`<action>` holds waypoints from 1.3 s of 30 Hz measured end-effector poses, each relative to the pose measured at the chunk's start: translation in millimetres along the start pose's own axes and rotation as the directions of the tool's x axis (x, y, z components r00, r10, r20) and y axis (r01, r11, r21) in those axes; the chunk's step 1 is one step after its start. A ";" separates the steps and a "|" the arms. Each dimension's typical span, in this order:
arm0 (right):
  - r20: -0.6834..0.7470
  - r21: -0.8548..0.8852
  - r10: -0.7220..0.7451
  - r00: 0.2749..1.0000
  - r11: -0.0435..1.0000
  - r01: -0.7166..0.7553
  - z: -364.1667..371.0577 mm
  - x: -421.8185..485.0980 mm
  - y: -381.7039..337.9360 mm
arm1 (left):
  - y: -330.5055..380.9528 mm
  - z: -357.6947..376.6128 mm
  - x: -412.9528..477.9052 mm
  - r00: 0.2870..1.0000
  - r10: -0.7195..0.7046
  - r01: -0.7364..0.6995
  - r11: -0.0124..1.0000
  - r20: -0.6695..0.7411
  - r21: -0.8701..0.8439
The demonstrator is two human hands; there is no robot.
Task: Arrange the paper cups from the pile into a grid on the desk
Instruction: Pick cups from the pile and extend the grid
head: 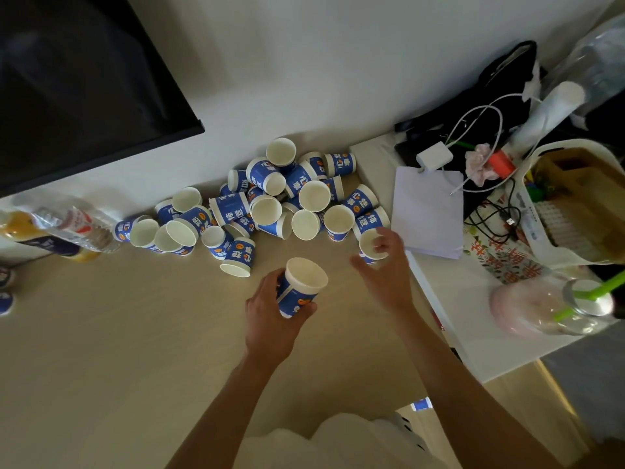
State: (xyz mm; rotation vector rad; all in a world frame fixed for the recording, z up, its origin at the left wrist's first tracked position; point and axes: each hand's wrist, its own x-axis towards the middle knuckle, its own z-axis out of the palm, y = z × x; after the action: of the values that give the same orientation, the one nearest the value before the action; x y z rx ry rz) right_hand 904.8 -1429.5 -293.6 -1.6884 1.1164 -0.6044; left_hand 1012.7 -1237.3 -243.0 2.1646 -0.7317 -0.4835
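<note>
Paper cups (270, 204) lie heaped at the table's (135, 333) far side; no grid begun, by appearance. Left hand (270, 313) fingers curl round one cup (302, 286); right hand (385, 269) fingers pinch another cup (370, 243) at the heap's edge.

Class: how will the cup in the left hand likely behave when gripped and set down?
Probably light: the left hand holds the cup one-handed. Likely crushable: thin paper, open rim. May tip or roll: many in the pile lie sideways.

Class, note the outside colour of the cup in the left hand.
The cup in the left hand is blue with an orange mark; head view.
</note>
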 end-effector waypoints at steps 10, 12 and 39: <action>-0.021 -0.757 -0.029 0.999 0.653 0.003 10.1 50.4 39.0 | 2.1 -1.5 -30.3 0.988 -0.110 0.099 0.990 -0.109 -0.097; -0.033 -0.763 -0.061 0.998 0.646 0.015 10.2 53.4 42.3 | 3.7 -2.9 -33.8 0.983 -0.119 0.104 0.988 -0.138 -0.111; 0.404 0.166 -0.226 0.887 0.971 0.172 152.8 -189.9 -104.5 | -77.5 -156.6 -181.6 0.723 -0.390 0.171 0.901 -0.571 -0.399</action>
State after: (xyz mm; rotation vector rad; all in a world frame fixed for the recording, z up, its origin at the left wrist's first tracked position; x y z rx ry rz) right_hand 982.3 -1182.1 -237.8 -1.7298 0.5878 -0.3984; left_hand 987.2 -992.6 -188.4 1.9406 0.0730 0.0200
